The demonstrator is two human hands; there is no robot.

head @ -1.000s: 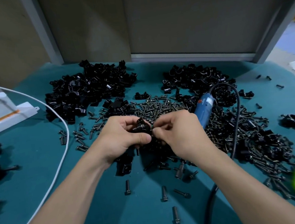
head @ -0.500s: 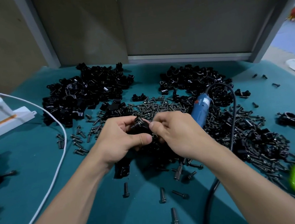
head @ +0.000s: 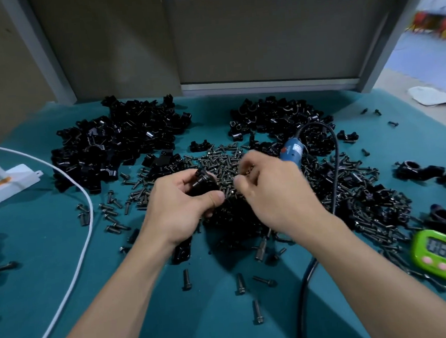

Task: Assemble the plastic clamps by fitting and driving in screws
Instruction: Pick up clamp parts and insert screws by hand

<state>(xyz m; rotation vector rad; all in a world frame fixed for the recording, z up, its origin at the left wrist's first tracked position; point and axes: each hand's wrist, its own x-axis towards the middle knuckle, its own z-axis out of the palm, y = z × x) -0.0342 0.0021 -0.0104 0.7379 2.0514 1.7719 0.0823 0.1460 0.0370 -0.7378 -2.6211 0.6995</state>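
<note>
1. Desk [head: 50,262], left edge: a white power strip [head: 4,183] and white cable [head: 84,214] are lying idle.
2. Far left: a heap of clamp halves [head: 113,148] is sitting unassembled. It is large, so I am judging most of the job still ahead.
3. Centre, near side: my left hand [head: 182,206] is gripping one black clamp [head: 204,182], with the fingers curled round it and the thumb pressing across its front. It is being held just above the screw pile [head: 221,163]. A screw appears to be standing in it, not yet driven home.
4. Centre: my right hand [head: 274,191] is hovering just beside the clamp with its fingers curled. The fingertips are blurring, so I cannot tell whether they are pinching a screw or nothing.
5. Right of centre: the blue screwdriver [head: 291,150] is lying on the screws, untouched. Driving is therefore still to come for this piece.
6. Far right of centre: a second heap of clamp halves [head: 279,119] is also waiting.
7. Right edge: a few joined clamps [head: 430,174] are lying apart, seemingly the finished stock, and it is small.
8. Near right corner: a green timer [head: 445,255] is running.
</note>
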